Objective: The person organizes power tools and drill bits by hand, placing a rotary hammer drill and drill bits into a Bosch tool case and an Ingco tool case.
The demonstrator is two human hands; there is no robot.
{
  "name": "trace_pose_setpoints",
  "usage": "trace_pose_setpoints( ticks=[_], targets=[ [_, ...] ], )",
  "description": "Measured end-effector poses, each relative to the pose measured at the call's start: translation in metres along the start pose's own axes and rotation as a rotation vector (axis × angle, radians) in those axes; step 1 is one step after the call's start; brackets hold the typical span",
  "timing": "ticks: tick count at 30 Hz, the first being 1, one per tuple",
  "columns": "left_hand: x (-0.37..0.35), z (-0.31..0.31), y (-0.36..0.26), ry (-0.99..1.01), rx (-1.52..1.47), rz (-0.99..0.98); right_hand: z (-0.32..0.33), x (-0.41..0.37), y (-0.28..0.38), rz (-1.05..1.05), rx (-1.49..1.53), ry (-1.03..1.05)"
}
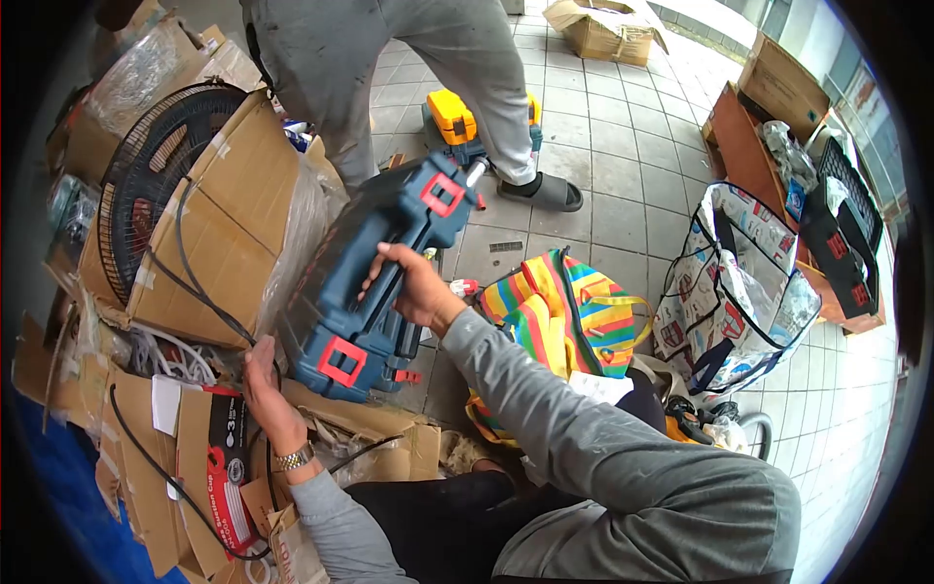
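- Grey square tiles (603, 127) spread across the upper centre and right of the frame, bright light spilling in at the top right.
- Packed clutter fills the left side: a black fan (146, 175) at upper left, with a large cardboard sheet (229, 209) leaning against it.
- Centre of the frame, and here's the dark blue tool case (336, 302), tilted, a red latch showing near each end.
- Right hand (413, 287) has it, fingers curled firmly round the carrying handle.
- Left hand (272, 399), with a metal wristwatch (295, 457) below it, is gripping nothing, fingers extended just beside the case's lower end; whether it touches, I cannot tell.
- Under that wrist, lower left, opened cardboard and a red-and-black box (222, 467) crowd in.
- Up top, another person in grey trousers (321, 78) stands, legs apart, a yellow-topped case (452, 117) behind.
- Right of centre, a striped bag (559, 307) slumps open; farther right sits a white patterned bag (720, 292).
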State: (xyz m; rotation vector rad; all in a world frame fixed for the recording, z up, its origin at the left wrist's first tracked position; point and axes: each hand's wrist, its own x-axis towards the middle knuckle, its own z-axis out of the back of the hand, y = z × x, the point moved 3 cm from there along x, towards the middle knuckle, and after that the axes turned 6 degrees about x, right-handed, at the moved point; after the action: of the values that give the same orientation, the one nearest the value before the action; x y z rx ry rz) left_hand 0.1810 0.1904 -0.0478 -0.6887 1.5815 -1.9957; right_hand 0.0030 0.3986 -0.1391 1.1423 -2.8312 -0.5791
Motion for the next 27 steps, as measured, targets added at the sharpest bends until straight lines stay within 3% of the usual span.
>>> trace_pose_setpoints(
  ticks=[2, 4, 6, 8, 10, 12, 15, 18, 22, 24, 27],
  targets=[
    [0.003, -0.002, 0.013, 0.029, 0.090, -0.004, 0.042, 0.016, -0.044, 0.001, -0.378, -0.475],
    [0.003, -0.006, 0.017, 0.049, 0.178, -0.001, 0.077, 0.007, -0.082, -0.147, -0.831, -0.582],
    [-0.005, -0.023, 0.006, 0.187, 0.413, -0.060, 0.118, 0.009, -0.117, -0.162, -0.919, -0.564],
    [-0.011, -0.031, 0.004, 0.163, 0.413, -0.049, 0.120, 0.004, -0.131, -0.195, -1.011, -0.522],
    [-0.012, -0.030, 0.001, 0.221, 0.574, -0.077, 0.097, -0.008, -0.125, -0.118, -0.757, -0.867],
    [-0.006, -0.022, 0.020, 0.224, 0.588, -0.141, 0.105, 0.004, -0.148, -0.119, -0.787, -0.843],
    [-0.011, -0.028, 0.009, 0.228, 0.577, -0.087, 0.113, 0.014, -0.170, -0.132, -1.127, -0.853],
    [-0.014, -0.034, 0.001, 0.238, 0.675, -0.103, 0.113, 0.016, -0.170, -0.158, -0.971, -0.852],
    [-0.004, -0.029, 0.027, 0.239, 0.732, -0.151, 0.128, 0.018, -0.164, -0.012, -1.081, -0.789],
    [-0.002, -0.027, 0.034, 0.228, 0.747, -0.123, 0.119, 0.012, -0.148, -0.247, -0.895, -0.709],
    [0.003, -0.027, 0.046, 0.257, 0.812, -0.141, 0.144, 0.016, -0.153, -0.236, -0.879, -0.625]
  ],
)
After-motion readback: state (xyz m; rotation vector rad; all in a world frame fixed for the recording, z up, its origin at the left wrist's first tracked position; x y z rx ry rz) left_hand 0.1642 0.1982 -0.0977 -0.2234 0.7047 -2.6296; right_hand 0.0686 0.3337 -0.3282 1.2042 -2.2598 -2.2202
